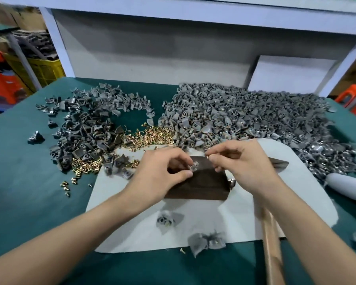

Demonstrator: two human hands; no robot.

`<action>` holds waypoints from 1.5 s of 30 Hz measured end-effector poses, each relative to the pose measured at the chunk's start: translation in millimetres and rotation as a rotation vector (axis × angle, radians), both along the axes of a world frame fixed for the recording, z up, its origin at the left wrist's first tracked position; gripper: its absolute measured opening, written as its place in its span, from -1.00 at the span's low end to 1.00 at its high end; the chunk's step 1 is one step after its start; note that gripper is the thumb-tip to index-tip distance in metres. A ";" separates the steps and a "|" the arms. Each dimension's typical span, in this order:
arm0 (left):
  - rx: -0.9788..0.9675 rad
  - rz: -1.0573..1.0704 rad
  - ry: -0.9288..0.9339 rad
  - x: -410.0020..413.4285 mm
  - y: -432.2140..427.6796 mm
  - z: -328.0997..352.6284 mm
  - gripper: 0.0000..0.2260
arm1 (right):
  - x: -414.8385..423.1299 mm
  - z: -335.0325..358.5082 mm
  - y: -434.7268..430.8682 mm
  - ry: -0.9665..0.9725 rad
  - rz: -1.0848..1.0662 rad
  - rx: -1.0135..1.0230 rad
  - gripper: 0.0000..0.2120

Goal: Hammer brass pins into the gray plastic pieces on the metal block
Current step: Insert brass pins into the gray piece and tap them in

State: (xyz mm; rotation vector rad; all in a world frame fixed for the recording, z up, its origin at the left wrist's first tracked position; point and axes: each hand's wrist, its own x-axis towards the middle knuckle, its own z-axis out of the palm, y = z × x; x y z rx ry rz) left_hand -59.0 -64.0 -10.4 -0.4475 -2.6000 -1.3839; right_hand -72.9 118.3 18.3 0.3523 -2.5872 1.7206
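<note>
Step in hand: seating a pin before the strike.

Finding 1. The left hand (162,171) pinches a gray plastic piece (194,166) between thumb and fingertips and steadies it on the top face of the metal block (201,186), near the far edge. The block stands on a white sheet (224,223) on the desk (29,182).

Finding 2. The right hand (247,167) holds a small brass pin (207,156) between thumb and forefinger, just above and beside the piece; pin and hole are not yet joined, as far as the blur allows.

Finding 3. The hammer (270,239) runs under the right wrist, head beyond the hand. Whether the lower fingers grip its handle cannot be told.

Recommendations, as judgement:
- Set the piece flat on the block, hole upward, away from the edge so it cannot tip.
- Enter the pin upright and press it in by finger until it stands alone.
- Withdraw the left fingertips from the strike line before hammering.
- Strike square and light; a slanted blow would likely bend the pin or crack the plastic.

Stock of loose pins (152,136) lies within reach
</note>
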 end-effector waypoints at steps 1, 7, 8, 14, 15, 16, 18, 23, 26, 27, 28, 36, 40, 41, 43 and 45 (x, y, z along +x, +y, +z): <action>-0.034 0.001 0.054 1.8 3.1 -2.0 -0.82 | 4.5 -2.1 1.8 -0.006 -0.010 0.018 -0.72; -0.051 -0.023 0.080 10.2 4.0 -7.1 -0.75 | 18.2 -12.5 -1.5 -0.025 -0.055 0.144 -0.76; -0.052 -0.007 0.096 9.6 1.4 -6.5 -0.78 | 18.0 -12.8 -2.2 -0.032 -0.058 0.146 -0.77; -0.276 0.010 -0.039 -6.5 -8.0 -5.8 -0.68 | 11.2 -12.0 -9.7 -0.026 -0.040 0.220 -0.74; -0.276 -0.019 -0.076 -9.0 -7.5 -6.3 -0.66 | 10.9 -11.9 -13.5 -0.024 -0.022 0.235 -0.74; -0.255 -0.050 -0.097 -10.9 -7.1 -6.9 -0.66 | 11.1 -12.5 -17.5 -0.021 -0.006 0.247 -0.75; -0.202 -0.088 -0.099 -12.9 -6.8 -8.5 -0.71 | 12.7 -14.0 -23.6 -0.004 0.003 0.280 -0.77; 0.003 -0.113 -0.037 -12.7 -12.6 -18.4 -0.90 | 16.0 -13.3 -23.0 0.026 -0.032 0.354 -0.78; 0.103 -0.113 -0.020 -9.6 -15.3 -27.6 -0.89 | 16.4 -13.5 -21.9 0.021 -0.040 0.358 -0.78; 0.142 -0.098 -0.027 -8.3 -15.2 -31.2 -0.90 | 17.3 -14.3 -22.3 0.030 -0.041 0.365 -0.78; 0.185 -0.081 -0.038 -6.9 -14.8 -34.6 -0.92 | 18.2 -15.1 -22.6 0.044 -0.043 0.374 -0.78; 0.391 -0.071 -0.149 0.1 -15.1 -47.7 -0.92 | 21.5 -23.5 -24.1 0.034 -0.071 0.293 -0.76; 0.361 -0.082 -0.150 1.1 -16.7 -49.9 -0.88 | 25.7 -23.4 -28.0 0.065 -0.078 0.347 -0.77; 0.356 -0.086 -0.150 1.3 -17.2 -50.2 -0.85 | 26.1 -23.0 -29.1 0.070 -0.075 0.353 -0.78; 0.349 -0.088 -0.133 0.8 -17.2 -50.1 -0.83 | 26.6 -21.8 -30.6 0.086 -0.070 0.372 -0.82; 0.338 -0.087 -0.103 1.0 -16.5 -49.3 -0.85 | 26.2 -21.2 -31.5 0.098 -0.056 0.390 -0.85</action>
